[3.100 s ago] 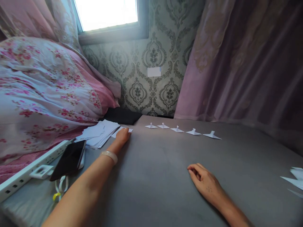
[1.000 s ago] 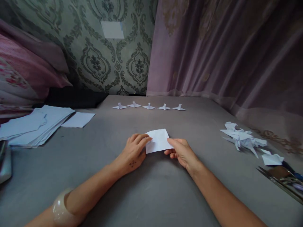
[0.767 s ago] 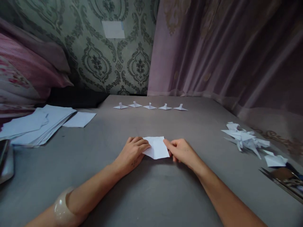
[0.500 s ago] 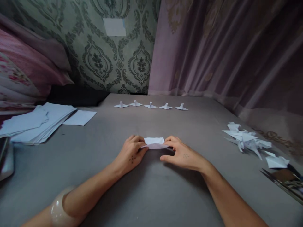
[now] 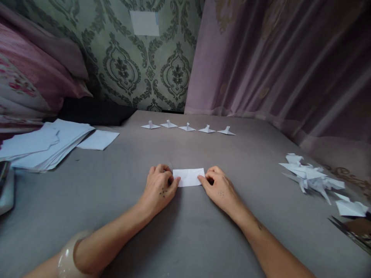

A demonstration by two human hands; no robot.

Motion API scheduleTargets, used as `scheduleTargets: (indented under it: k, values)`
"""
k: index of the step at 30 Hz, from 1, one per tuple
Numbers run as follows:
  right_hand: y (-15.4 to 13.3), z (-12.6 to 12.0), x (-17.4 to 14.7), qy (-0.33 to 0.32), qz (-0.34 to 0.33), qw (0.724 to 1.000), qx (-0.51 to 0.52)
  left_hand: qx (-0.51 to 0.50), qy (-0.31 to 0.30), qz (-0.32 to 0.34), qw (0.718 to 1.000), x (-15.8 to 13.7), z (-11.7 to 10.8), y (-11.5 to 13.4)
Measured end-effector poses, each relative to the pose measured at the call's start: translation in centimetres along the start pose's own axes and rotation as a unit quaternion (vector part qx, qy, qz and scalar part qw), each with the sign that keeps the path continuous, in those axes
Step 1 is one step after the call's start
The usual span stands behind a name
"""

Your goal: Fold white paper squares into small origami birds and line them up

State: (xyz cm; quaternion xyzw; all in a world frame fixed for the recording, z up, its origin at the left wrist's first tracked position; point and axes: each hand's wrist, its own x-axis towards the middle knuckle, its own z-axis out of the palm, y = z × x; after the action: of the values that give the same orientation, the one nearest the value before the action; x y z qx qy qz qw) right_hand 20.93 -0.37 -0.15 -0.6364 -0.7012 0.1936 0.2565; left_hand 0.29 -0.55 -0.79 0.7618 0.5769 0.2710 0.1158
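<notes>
Between my two hands is a small white sheet of paper, folded into a flat rectangle just above or on the grey table surface. My left hand pinches its left end, thumb on the near face and fingers curled behind. At the opposite end, my right hand grips the paper in the same way, thumb in front. Whatever lies behind the paper is hidden from view.
Several folded paper figures stand in a row at the back. A stack of white paper lies at left, beside a single sheet. At right sit a heap of folded paper figures and scissors.
The paper was partly open with a raised near edge and now shows as one flat rectangle. My right thumb, formerly apart, has come onto its right end. The view has shifted slightly.
</notes>
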Motion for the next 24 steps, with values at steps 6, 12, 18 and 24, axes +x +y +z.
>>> scheduleTargets:
  k: [6,12,18,24]
  values:
    - [0.0,0.4,0.2,0.011,0.007,0.999,-0.031,0.001,-0.029,-0.02,0.999,0.1,-0.3,0.0]
    - [0.2,0.4,0.3,0.007,0.025,0.999,-0.04,0.018,-0.035,-0.014,0.999,0.0,-0.1,-0.4]
    - [0.4,0.3,0.3,0.016,-0.001,0.999,-0.041,0.057,-0.051,0.113,0.991,0.1,-0.1,-0.1]
    - [0.2,0.2,-0.1,-0.005,-0.077,0.995,-0.064,0.013,-0.16,0.238,0.958,0.1,-0.8,1.1]
